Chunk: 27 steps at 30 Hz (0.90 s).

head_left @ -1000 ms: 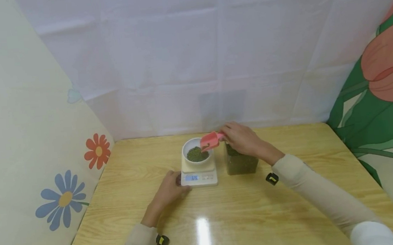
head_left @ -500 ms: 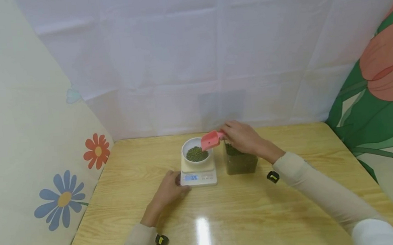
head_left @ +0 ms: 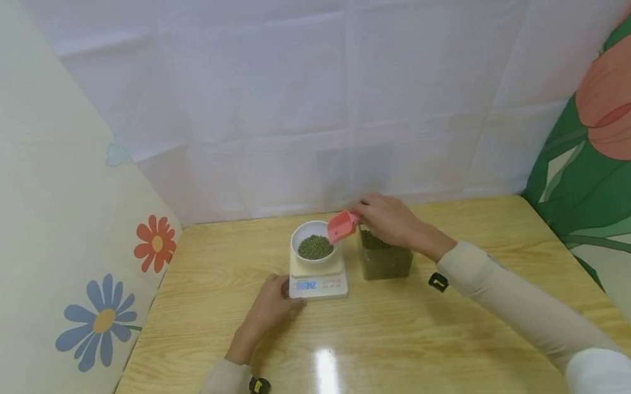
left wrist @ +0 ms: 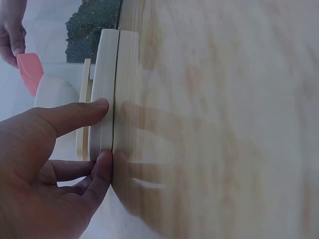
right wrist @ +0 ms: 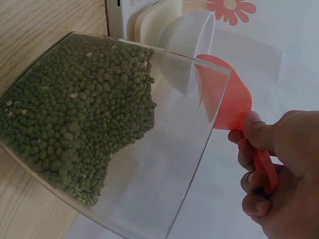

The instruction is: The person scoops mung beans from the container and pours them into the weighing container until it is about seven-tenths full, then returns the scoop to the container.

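Observation:
In the head view, my right hand (head_left: 390, 220) grips the handle of a small pink scoop (head_left: 342, 226), tilted at the right rim of a white bowl (head_left: 304, 232). Green mung beans (head_left: 315, 247) cover the bowl's bottom. The bowl stands on a white kitchen scale (head_left: 332, 286) with a lit display. My left hand (head_left: 271, 304) holds the scale's front left corner; in the left wrist view its thumb and fingers (left wrist: 103, 167) press the scale's edge. Below my right hand stands a clear square container (right wrist: 199, 164) with many mung beans (right wrist: 65, 119) in it.
The wooden table (head_left: 398, 347) ends at a white sheet (head_left: 260, 101) hanging behind the scale and container. Flower-printed panels (head_left: 105, 320) rise at the left and right sides. Black wrist devices (head_left: 260, 389) sit at both sleeves.
The scoop has drawn back slightly to the right, and the beans seen at its lip are gone from it. The scale's display digits have changed. My left hand stays on the scale.

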Tool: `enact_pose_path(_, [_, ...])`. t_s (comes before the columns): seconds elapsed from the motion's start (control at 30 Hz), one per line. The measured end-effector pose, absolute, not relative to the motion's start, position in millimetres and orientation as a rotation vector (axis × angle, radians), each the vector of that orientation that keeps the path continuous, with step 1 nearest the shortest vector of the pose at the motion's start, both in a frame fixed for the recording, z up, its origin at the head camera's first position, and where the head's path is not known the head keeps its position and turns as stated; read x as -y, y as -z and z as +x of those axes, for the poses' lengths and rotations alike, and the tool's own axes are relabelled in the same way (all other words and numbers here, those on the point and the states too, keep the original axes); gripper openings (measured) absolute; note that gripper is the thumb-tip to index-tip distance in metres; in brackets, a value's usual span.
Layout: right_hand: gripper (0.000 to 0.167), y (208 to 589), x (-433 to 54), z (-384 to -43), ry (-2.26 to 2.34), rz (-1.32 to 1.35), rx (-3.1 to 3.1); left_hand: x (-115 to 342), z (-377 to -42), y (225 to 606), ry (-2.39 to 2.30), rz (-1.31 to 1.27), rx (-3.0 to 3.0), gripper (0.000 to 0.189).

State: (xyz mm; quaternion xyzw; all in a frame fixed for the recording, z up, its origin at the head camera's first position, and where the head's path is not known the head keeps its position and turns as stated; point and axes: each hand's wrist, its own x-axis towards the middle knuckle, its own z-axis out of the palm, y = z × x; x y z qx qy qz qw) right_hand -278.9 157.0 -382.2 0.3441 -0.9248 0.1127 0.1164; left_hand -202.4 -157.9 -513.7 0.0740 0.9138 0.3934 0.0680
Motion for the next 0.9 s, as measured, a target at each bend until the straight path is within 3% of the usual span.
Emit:
enact_pose_path(0.33, [0.034,383.8,-157.5,-279.9,-0.33,1.016,2.695,159.0,-203.4,514.8,-1.189,0.234,-2.753,0.057])
enact_pose_path(0.9, [0.027,386.3,-161.4,-273.3,-0.367,0.96,2.745,159.3,-204.6,516.3,-1.224,0.242,-2.736,0.058])
